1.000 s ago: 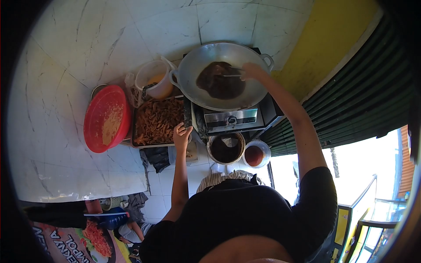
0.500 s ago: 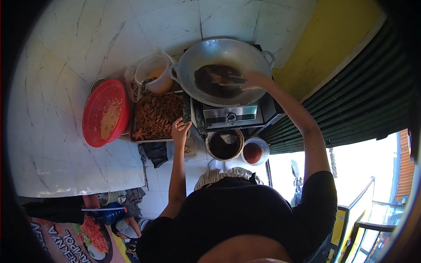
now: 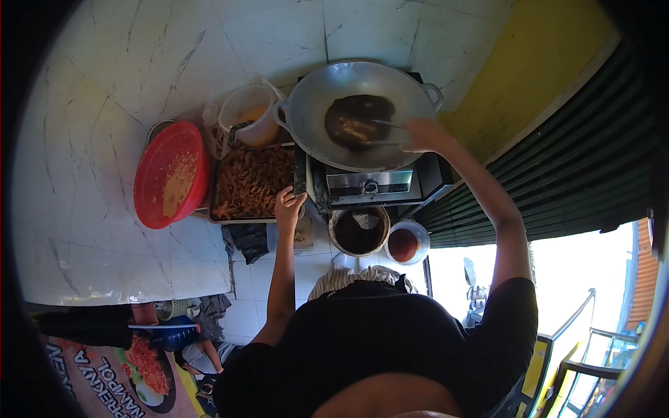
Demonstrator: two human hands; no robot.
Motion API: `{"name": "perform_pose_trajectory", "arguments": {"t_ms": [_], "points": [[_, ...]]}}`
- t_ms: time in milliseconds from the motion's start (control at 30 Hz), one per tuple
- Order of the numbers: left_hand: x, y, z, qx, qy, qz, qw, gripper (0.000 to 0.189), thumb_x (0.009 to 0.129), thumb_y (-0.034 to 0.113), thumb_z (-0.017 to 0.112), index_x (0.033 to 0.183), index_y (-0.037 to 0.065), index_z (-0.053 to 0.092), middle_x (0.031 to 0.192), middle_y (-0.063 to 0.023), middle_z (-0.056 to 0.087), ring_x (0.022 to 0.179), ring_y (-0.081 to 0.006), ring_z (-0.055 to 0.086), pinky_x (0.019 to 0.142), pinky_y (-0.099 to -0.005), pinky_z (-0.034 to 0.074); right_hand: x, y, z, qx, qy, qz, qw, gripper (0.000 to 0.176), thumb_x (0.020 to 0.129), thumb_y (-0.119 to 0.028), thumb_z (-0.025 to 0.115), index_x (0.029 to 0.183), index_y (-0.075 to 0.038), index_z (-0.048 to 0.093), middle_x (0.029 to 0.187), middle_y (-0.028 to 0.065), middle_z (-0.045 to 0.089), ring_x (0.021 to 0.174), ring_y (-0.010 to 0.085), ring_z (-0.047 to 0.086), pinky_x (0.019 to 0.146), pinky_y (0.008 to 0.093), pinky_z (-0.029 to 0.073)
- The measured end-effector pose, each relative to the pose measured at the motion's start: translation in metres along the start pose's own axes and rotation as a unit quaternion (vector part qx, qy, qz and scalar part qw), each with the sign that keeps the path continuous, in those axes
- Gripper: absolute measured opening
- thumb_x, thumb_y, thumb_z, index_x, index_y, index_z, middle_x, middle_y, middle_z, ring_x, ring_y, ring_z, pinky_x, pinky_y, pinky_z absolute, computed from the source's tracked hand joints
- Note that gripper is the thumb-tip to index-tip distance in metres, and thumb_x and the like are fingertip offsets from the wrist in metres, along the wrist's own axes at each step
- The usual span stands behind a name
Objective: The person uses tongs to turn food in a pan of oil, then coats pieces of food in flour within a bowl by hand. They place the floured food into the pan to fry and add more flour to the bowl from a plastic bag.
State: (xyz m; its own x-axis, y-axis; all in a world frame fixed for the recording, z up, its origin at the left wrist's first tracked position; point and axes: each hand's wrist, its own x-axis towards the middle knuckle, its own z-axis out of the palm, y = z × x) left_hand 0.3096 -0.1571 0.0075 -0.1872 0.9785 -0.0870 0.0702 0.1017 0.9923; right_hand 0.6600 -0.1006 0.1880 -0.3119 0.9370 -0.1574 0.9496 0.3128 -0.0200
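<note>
My right hand (image 3: 422,134) is closed around a pair of metal tongs (image 3: 387,143) over the wide wok (image 3: 313,125). The tips of the tongs reach into dark oil (image 3: 362,108), where a pale brown piece of food (image 3: 357,129) shows near them, partly blurred. Beneath the wok stands a gas stove (image 3: 369,182) with one front knob. My left hand (image 3: 288,203) rests at the counter edge left of the stove, fingers loosely bent and thumb apart. Beside it lies a tray of browned fried pieces (image 3: 252,182).
A red basin (image 3: 148,182) with yellowish crumbs stands left of the tray. Behind the tray sits a white bucket (image 3: 261,129). Below the stove are a dark-filled container (image 3: 359,233) and a tub of reddish liquid (image 3: 404,245). Another person (image 3: 205,355) is at lower left.
My right hand has drawn the tongs slightly right and down. A paler piece now shows in the oil near the tips. My left hand stays at the counter edge.
</note>
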Motion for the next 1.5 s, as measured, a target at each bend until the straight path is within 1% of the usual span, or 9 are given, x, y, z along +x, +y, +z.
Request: {"name": "perform_pose_trajectory", "arguments": {"t_ms": [133, 667, 967, 1067, 1167, 1267, 1333, 1467, 1500], "points": [[0.003, -0.009, -0.001, -0.011, -0.004, 0.008, 1.000, 0.057, 0.062, 0.026, 0.074, 0.106, 0.001, 0.047, 0.097, -0.0166, 0.052, 0.087, -0.0248, 0.055, 0.073, -0.0304, 0.045, -0.009, 0.004, 0.008, -0.034, 0.076, -0.047, 0.995, 0.052, 0.062, -0.027, 0.065, 0.104, -0.001, 0.051, 0.083, 0.0165, 0.057, 0.081, 0.0293, 0.056, 0.068, 0.0379, 0.046], [-0.001, -0.003, 0.000, -0.005, 0.010, -0.015, 1.000, 0.058, 0.062, 0.024, 0.074, 0.107, 0.001, 0.047, 0.098, -0.0163, 0.051, 0.090, -0.0235, 0.053, 0.076, -0.0316, 0.044, 0.009, -0.003, 0.030, -0.075, 0.077, -0.058, 0.993, 0.039, 0.064, -0.008, 0.055, 0.102, 0.000, 0.051, 0.076, 0.0151, 0.058, 0.072, 0.0287, 0.058, 0.061, 0.0375, 0.046], [-0.002, -0.005, 0.000, -0.015, 0.013, -0.006, 1.000, 0.058, 0.061, 0.027, 0.075, 0.106, 0.001, 0.048, 0.098, -0.0174, 0.051, 0.088, -0.0239, 0.054, 0.073, -0.0299, 0.045, 0.012, 0.020, 0.009, 0.136, -0.027, -0.039, 0.990, 0.042, 0.065, -0.022, 0.059, 0.100, 0.000, 0.056, 0.079, 0.0185, 0.060, 0.072, 0.0292, 0.058, 0.063, 0.0359, 0.045], [-0.001, -0.005, 0.000, -0.020, 0.009, -0.007, 1.000, 0.057, 0.061, 0.027, 0.075, 0.105, 0.002, 0.048, 0.098, -0.0172, 0.051, 0.087, -0.0235, 0.054, 0.072, -0.0296, 0.045, 0.012, 0.024, 0.002, 0.271, -0.113, 0.042, 0.955, 0.049, 0.063, -0.025, 0.063, 0.102, 0.002, 0.055, 0.085, 0.0202, 0.060, 0.073, 0.0278, 0.059, 0.065, 0.0359, 0.045], [-0.001, -0.007, 0.000, -0.017, 0.012, -0.008, 1.000, 0.057, 0.062, 0.027, 0.075, 0.105, 0.001, 0.048, 0.098, -0.0172, 0.051, 0.087, -0.0240, 0.054, 0.072, -0.0297, 0.045, 0.020, 0.039, 0.021, 0.288, -0.059, -0.005, 0.956, 0.040, 0.064, -0.026, 0.062, 0.097, -0.003, 0.059, 0.059, 0.0098, 0.057, 0.054, 0.0160, 0.051, 0.054, 0.0299, 0.042], [-0.001, -0.006, 0.000, -0.016, 0.012, -0.009, 1.000, 0.057, 0.061, 0.027, 0.075, 0.105, 0.002, 0.048, 0.098, -0.0176, 0.051, 0.088, -0.0249, 0.054, 0.072, -0.0300, 0.045, 0.013, 0.027, 0.005, 0.245, -0.044, -0.009, 0.969, 0.043, 0.063, -0.026, 0.063, 0.099, -0.003, 0.059, 0.066, 0.0121, 0.059, 0.059, 0.0193, 0.055, 0.058, 0.0311, 0.043], [-0.001, -0.005, 0.000, -0.016, 0.011, -0.010, 1.000, 0.058, 0.061, 0.027, 0.075, 0.106, 0.002, 0.048, 0.098, -0.0178, 0.051, 0.088, -0.0254, 0.054, 0.072, -0.0301, 0.045, 0.005, 0.015, -0.009, 0.211, -0.074, 0.018, 0.975, 0.059, 0.059, -0.029, 0.066, 0.105, 0.005, 0.052, 0.100, 0.0222, 0.055, 0.092, 0.0294, 0.055, 0.082, 0.0311, 0.042], [-0.002, 0.002, 0.000, -0.021, 0.010, -0.031, 0.999, 0.055, 0.062, 0.018, 0.074, 0.107, -0.001, 0.047, 0.097, -0.0152, 0.051, 0.089, -0.0200, 0.052, 0.074, -0.0285, 0.043, 0.001, 0.013, -0.006, 0.221, -0.076, 0.005, 0.972, 0.062, 0.058, -0.030, 0.065, 0.106, 0.006, 0.051, 0.101, 0.0223, 0.054, 0.092, 0.0299, 0.055, 0.081, 0.0316, 0.042], [-0.003, 0.004, 0.000, -0.011, 0.013, -0.033, 0.999, 0.055, 0.063, 0.017, 0.074, 0.107, -0.001, 0.047, 0.097, -0.0154, 0.051, 0.090, -0.0200, 0.052, 0.074, -0.0284, 0.043, 0.000, 0.012, -0.004, 0.212, -0.064, -0.003, 0.975, 0.056, 0.059, -0.029, 0.065, 0.105, 0.001, 0.053, 0.090, 0.0196, 0.057, 0.081, 0.0284, 0.056, 0.073, 0.0333, 0.043]]}}
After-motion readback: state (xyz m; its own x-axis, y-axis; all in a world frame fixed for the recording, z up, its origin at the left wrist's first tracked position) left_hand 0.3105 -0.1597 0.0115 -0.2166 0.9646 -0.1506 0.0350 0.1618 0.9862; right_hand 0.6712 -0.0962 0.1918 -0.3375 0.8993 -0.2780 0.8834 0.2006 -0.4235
